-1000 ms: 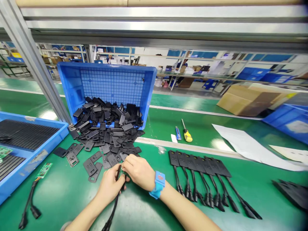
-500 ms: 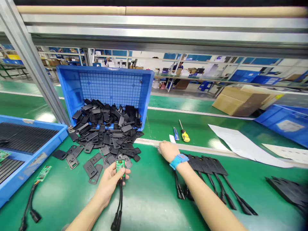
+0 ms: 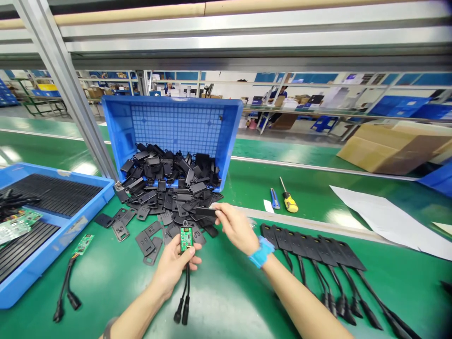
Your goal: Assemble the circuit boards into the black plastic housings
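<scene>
In my left hand [image 3: 173, 266] is a small green circuit board [image 3: 186, 241] with a digit display, gripped between thumb and fingers. Two black cables [image 3: 184, 296] with plug ends hang down from it. My right hand [image 3: 235, 226], wearing a blue wristband, pinches one end of a flat black plastic cover [image 3: 205, 212], just above and right of the board. Behind both hands spreads a heap of black plastic covers [image 3: 158, 197], spilling from a tipped blue crate [image 3: 176, 123]. The fingertips under the board are partly hidden.
A second circuit board with cables [image 3: 84, 245] lies left, beside a blue tray [image 3: 102, 190]. To the right are a row of black cased units with cables [image 3: 310, 245], a blue cutter [image 3: 275, 198], a yellow screwdriver [image 3: 291, 203] and white paper [image 3: 384, 221]. A metal post [image 3: 76, 94] rises behind the tray.
My right hand has moved left from near the metal strip to the heap's edge, and a black cover now shows in its fingers. My left hand still holds the board. The view has turned left.
</scene>
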A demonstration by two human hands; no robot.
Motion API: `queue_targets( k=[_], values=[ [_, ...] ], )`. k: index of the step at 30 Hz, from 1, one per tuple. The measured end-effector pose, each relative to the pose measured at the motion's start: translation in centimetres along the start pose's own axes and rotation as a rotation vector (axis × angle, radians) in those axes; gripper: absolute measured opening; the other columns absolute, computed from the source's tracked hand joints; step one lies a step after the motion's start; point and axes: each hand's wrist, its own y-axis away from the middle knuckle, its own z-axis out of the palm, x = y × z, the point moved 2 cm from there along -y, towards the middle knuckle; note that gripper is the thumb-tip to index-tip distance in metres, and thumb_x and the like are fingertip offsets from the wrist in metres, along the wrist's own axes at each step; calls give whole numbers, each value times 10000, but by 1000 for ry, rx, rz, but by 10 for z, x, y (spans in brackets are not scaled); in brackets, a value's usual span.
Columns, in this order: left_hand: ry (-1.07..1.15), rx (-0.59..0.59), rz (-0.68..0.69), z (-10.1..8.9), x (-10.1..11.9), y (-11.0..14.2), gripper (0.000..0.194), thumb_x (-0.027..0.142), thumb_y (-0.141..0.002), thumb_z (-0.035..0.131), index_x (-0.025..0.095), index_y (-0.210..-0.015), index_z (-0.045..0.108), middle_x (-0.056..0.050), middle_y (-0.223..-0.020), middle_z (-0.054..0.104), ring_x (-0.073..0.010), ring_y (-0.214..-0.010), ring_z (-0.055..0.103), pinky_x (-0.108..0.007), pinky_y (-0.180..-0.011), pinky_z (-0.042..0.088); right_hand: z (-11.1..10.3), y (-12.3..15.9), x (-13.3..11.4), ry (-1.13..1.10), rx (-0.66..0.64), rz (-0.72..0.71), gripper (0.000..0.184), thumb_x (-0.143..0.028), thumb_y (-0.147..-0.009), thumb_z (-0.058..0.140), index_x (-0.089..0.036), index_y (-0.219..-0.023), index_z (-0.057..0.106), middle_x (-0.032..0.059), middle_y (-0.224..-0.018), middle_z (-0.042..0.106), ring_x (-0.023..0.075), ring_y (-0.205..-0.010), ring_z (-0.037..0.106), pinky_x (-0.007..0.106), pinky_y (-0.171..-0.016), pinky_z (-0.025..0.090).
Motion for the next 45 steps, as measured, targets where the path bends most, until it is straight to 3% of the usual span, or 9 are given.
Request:
queue_targets(
  k=[7,13,23,28,33,37,40,42,45],
  values=[
    [-5,-117,23,5,-1,1,492,274,-600,834,118,-1005,603,-82,-909,664,-152,-726,620,-246,-654,488,1,15,-27,-564,-189,177,210,-357,-902,523,-180,-1009,559,-9,-754,532,87,-544,467,209,-493,398],
    [-128,-183,47,7,-2,3,489,203,-628,800,139,-1070,602,-94,-984,664,-199,-854,636,-291,-770,493,22,19,-30,-545,-205,166,124,-300,-862,589,-178,-838,595,-11,-721,545,91,-553,500,206,-498,424],
    [-227,-169,62,11,-3,3,412,276,-702,738,135,-1063,600,-113,-992,660,-176,-729,621,-250,-580,508,26,18,-27,-652,-142,257,225,-390,-818,636,-186,-815,540,-30,-706,518,81,-495,504,207,-449,452],
    [-231,-183,100,9,-4,3,419,349,-783,666,148,-1136,566,-128,-1042,653,-196,-777,666,-252,-610,528,39,20,-22,-830,-318,343,355,-516,-820,582,-187,-916,491,-33,-717,525,80,-504,506,174,-397,398],
    [-315,-159,70,8,-8,4,445,432,-814,615,145,-1147,544,-125,-950,687,-225,-758,695,-288,-637,568,52,23,-16,-666,-302,340,445,-578,-878,448,-185,-670,443,-70,-507,423,58,-405,389,165,-385,305],
    [-378,-123,73,5,-9,1,423,469,-810,600,131,-1062,568,-129,-895,702,-235,-700,698,-298,-596,572,53,23,-19,-602,-271,366,410,-514,-924,393,-187,-684,457,-66,-507,426,66,-393,391,172,-386,314],
    [-387,-60,132,4,-10,-2,469,436,-795,628,160,-1165,547,-102,-949,701,-235,-760,697,-316,-663,578,46,24,-36,-421,-198,258,278,-416,-916,459,-166,-992,553,1,-760,557,107,-555,529,228,-535,461],
    [-378,-38,157,6,-10,-2,607,371,-768,668,198,-1307,448,-74,-983,696,-226,-827,688,-321,-725,572,40,25,-50,-221,-134,154,476,-370,-866,559,-163,-1274,430,80,-1050,542,166,-795,590,298,-730,504],
    [-413,-120,150,10,-3,3,860,275,-718,712,239,-1441,249,-85,-1090,668,-225,-892,668,-337,-769,560,31,24,-55,34,-178,112,593,-315,-871,532,-155,-1386,284,127,-1190,465,208,-919,594,323,-801,496]
  ],
)
